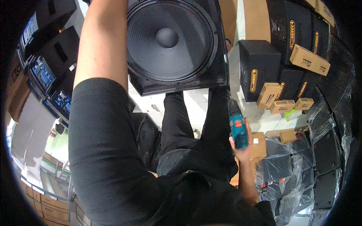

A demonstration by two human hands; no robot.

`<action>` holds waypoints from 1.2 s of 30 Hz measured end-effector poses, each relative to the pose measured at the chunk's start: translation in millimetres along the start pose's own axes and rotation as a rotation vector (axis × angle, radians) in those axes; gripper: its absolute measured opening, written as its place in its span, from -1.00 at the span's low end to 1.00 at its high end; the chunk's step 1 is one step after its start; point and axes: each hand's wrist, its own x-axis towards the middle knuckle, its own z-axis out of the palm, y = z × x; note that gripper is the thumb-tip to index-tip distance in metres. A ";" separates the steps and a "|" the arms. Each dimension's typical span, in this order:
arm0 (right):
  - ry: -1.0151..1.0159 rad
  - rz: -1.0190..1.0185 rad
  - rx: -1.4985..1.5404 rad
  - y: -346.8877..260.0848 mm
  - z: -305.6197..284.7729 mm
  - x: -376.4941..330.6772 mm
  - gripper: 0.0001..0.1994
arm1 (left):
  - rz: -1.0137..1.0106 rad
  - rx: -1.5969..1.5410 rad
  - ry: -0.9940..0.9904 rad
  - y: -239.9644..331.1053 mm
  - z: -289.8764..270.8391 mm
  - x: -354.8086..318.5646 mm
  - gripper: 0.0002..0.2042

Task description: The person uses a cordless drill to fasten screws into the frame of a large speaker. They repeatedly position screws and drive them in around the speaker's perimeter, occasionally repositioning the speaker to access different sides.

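Note:
In front of me is a black speaker cabinet with a large round woofer facing up, its domed centre cap plain to see. My left arm reaches past the cabinet's left side to the top edge of the picture, and the hand itself is out of sight. Low on the right, beside my leg, my right hand is closed round a teal cordless drill. The drill's dark chuck points up toward the cabinet's near right corner, apart from it.
Black cabinets with gold handles stand to the right, with small brown cartons on and beside them. Plastic-wrapped boxes lie at lower right. Blue circuit panels line the left. Another black cabinet is by my left leg.

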 end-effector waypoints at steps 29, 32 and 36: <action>-0.121 -0.550 -0.208 -154.4 7.9 -29.9 -0.22 | -0.841 -1.669 -0.525 -82.8 -166.4 -644.7 -0.73; -0.175 -0.608 -0.168 -184.2 41.8 -59.5 -0.27 | -0.838 -1.963 -0.484 -100.6 -191.5 -676.8 -0.68; -0.173 -0.886 -0.270 -216.4 84.4 -95.8 -0.25 | -0.709 -2.134 -0.400 -137.1 -222.7 -668.0 -0.66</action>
